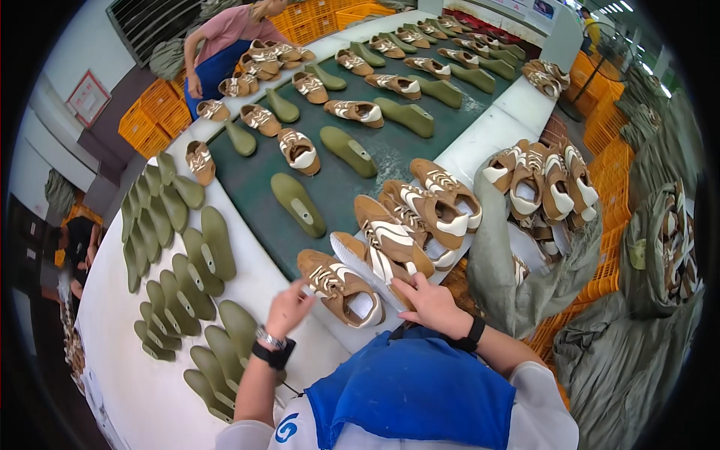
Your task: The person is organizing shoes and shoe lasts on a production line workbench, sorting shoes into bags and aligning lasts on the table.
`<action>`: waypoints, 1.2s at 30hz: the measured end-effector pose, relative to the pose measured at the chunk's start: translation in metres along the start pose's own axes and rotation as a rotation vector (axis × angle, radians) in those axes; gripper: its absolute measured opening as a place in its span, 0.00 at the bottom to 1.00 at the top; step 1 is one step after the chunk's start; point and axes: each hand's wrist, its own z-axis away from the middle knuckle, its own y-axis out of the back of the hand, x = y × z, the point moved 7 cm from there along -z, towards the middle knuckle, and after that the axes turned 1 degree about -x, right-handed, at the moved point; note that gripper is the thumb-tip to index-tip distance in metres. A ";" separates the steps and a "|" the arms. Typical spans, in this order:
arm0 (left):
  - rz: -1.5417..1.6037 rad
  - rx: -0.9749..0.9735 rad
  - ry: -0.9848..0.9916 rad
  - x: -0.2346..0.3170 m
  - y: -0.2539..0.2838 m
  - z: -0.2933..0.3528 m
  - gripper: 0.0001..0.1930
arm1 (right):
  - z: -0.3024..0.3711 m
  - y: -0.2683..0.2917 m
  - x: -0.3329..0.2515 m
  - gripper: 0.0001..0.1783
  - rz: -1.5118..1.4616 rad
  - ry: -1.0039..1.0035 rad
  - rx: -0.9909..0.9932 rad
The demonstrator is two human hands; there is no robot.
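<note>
A brown and white sneaker (337, 287) lies at the near edge of the worktable, its laced top facing up. My left hand (289, 310) is beside its toe, with fingers partly curled and apart and nothing visible in them. Next to it, a second sneaker (367, 264) is tipped on its side, its pale sole showing. My right hand (435, 306) has its fingers closed on the heel end of that tipped sneaker. More brown sneakers (391, 231) are heaped just beyond, leaning on one another.
Olive shoe lasts (187, 292) stand in rows on the white tabletop (112, 330) at left. Sneakers and lasts lie across the green belt (255, 210). At right are a grey cloth-lined container (495, 277) of sneakers and orange crates (615, 195). A person (232, 37) stands at far left.
</note>
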 end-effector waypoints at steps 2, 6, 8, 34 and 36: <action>0.054 -0.061 0.000 0.020 -0.019 0.033 0.17 | -0.003 -0.002 -0.008 0.38 0.107 0.000 0.049; 0.014 0.152 -0.201 0.064 -0.031 0.062 0.18 | 0.000 -0.006 0.007 0.40 0.145 -0.091 0.194; 0.107 0.046 -0.246 0.066 -0.050 0.063 0.18 | 0.003 -0.014 0.025 0.35 -0.091 -0.141 0.206; 1.451 0.144 0.129 0.030 -0.010 0.036 0.23 | -0.042 0.055 -0.130 0.14 -0.126 0.530 0.102; 1.415 0.154 0.187 0.017 -0.009 0.035 0.24 | -0.067 0.036 -0.127 0.14 -0.245 0.582 -0.098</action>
